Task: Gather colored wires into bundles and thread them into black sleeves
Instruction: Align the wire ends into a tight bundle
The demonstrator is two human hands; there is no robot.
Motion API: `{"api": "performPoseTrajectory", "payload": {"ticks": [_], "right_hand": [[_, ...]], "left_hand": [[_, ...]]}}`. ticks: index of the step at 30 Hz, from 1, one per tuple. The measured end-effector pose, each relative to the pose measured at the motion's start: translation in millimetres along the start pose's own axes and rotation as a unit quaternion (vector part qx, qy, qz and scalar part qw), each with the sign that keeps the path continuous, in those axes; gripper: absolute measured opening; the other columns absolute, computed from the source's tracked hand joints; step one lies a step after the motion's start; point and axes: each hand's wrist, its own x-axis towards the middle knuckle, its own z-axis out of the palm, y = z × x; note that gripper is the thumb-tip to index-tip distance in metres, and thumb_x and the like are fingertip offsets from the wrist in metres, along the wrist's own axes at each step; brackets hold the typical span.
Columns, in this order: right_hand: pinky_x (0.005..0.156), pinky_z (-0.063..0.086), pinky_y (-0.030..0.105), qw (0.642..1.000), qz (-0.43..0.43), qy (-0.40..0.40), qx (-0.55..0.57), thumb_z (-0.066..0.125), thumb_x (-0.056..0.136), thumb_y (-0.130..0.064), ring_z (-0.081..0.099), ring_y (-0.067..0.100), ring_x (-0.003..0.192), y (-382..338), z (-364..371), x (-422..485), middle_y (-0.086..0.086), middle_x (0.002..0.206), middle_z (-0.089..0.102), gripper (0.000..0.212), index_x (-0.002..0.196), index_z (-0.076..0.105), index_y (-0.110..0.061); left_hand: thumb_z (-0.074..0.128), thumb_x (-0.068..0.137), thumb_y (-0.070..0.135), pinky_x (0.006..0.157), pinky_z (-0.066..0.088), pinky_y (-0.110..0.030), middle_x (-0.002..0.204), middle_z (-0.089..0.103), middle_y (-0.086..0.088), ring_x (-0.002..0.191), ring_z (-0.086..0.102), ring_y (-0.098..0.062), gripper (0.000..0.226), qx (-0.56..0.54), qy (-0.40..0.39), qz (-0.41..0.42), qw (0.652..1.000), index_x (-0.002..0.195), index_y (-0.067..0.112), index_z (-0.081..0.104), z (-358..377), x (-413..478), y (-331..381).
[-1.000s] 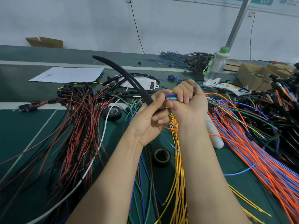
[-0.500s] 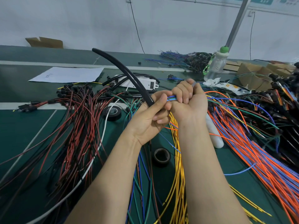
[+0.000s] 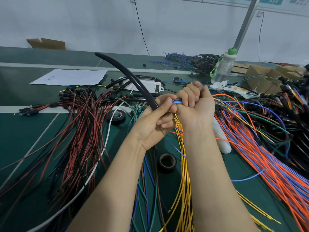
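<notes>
Gripping the black sleeve (image 3: 133, 81) in your left hand (image 3: 153, 121), you clench the blue-green wire bundle (image 3: 176, 101) at its mouth in your right hand (image 3: 195, 104).

The black sleeve (image 3: 132, 77) looks like smooth plastic with a soft shine. The colored wires (image 3: 177, 101) have glossy plastic coats. The table (image 3: 21, 136) has a matt green cover. Near its far edge are a matt white paper sheet (image 3: 70, 77), a clear plastic bottle (image 3: 223, 68) and dull brown cardboard boxes (image 3: 260, 77).
</notes>
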Motion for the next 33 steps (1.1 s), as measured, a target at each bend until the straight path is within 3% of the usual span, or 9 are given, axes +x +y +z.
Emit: {"api": "performPoseTrajectory", "payload": {"ticks": [4, 8, 11, 20, 24, 26, 33], "right_hand": [[0.030, 0.013, 0.018, 1.000, 0.000, 0.001, -0.002, 0.031, 0.103, -0.028, 0.019, 0.009, 0.024, 0.2, 0.4, -0.4, -0.005, 0.037, 0.024, 0.043, 0.065, 0.043, -0.011], [0.030, 0.014, 0.018, 1.000, 0.004, -0.004, 0.023, 0.032, 0.103, -0.028, 0.019, 0.010, 0.024, 0.3, 1.7, -1.2, -0.004, 0.037, 0.022, 0.044, 0.064, 0.043, -0.011], [0.029, 0.014, 0.019, 0.999, 0.004, -0.003, 0.032, 0.030, 0.104, -0.026, 0.020, 0.010, 0.024, 0.6, 2.1, -1.6, -0.004, 0.037, 0.022, 0.046, 0.063, 0.042, -0.010], [0.028, 0.014, 0.018, 1.000, 0.006, -0.002, 0.011, 0.031, 0.103, -0.030, 0.019, 0.009, 0.024, 3.0, 0.9, -0.2, -0.005, 0.037, 0.023, 0.045, 0.065, 0.044, -0.010], [0.027, 0.014, 0.018, 1.000, 0.003, -0.001, 0.006, 0.031, 0.104, -0.029, 0.019, 0.009, 0.023, 3.1, 0.0, 0.0, -0.005, 0.036, 0.023, 0.044, 0.065, 0.044, -0.011], [0.028, 0.014, 0.018, 1.000, 0.002, -0.003, 0.009, 0.031, 0.103, -0.030, 0.019, 0.009, 0.024, 2.8, 0.1, 0.0, -0.005, 0.037, 0.023, 0.044, 0.066, 0.044, -0.011], [0.029, 0.013, 0.018, 1.000, -0.012, -0.010, -0.008, 0.031, 0.103, -0.032, 0.019, 0.008, 0.024, 3.7, 0.6, 0.1, -0.005, 0.037, 0.024, 0.044, 0.067, 0.044, -0.011]], "left_hand": [[0.053, 0.084, 0.017, 0.039, 0.032, -0.008, 0.064, 0.058, 0.005, 0.036, 0.036, 0.000, 0.020, -0.003, 0.001, 0.004, 1.000, 0.080, 0.019, 0.072, 0.2, -0.3, -0.5], [0.068, 0.076, 0.027, 0.040, 0.033, -0.008, 0.067, 0.058, 0.005, 0.038, 0.028, -0.001, 0.014, -0.047, -0.031, -0.006, 0.998, 0.086, 0.017, 0.073, -0.7, -0.5, -1.5], [0.072, 0.072, 0.025, 0.039, 0.033, -0.008, 0.067, 0.058, 0.004, 0.036, 0.035, 0.000, 0.017, -0.052, -0.028, -0.004, 0.998, 0.087, 0.016, 0.073, -1.6, 0.0, -2.3], [0.064, 0.075, 0.020, 0.037, 0.031, -0.007, 0.061, 0.057, 0.005, 0.034, 0.035, 0.000, 0.010, -0.014, 0.006, 0.005, 1.000, 0.078, 0.019, 0.073, -0.4, 0.6, -1.0], [0.053, 0.084, 0.018, 0.038, 0.032, -0.007, 0.062, 0.057, 0.005, 0.035, 0.036, 0.000, 0.020, -0.019, 0.009, 0.005, 1.000, 0.079, 0.018, 0.073, -2.0, 0.7, -2.0], [0.064, 0.078, 0.021, 0.038, 0.032, -0.008, 0.063, 0.057, 0.005, 0.035, 0.036, 0.000, 0.010, -0.034, 0.001, 0.004, 0.999, 0.079, 0.017, 0.073, -1.7, 0.2, -2.7], [0.079, 0.066, 0.023, 0.039, 0.035, -0.008, 0.064, 0.058, 0.004, 0.036, 0.038, 0.000, 0.019, -0.033, -0.022, 0.002, 0.999, 0.082, 0.016, 0.072, -4.3, -0.3, -3.3]]}}
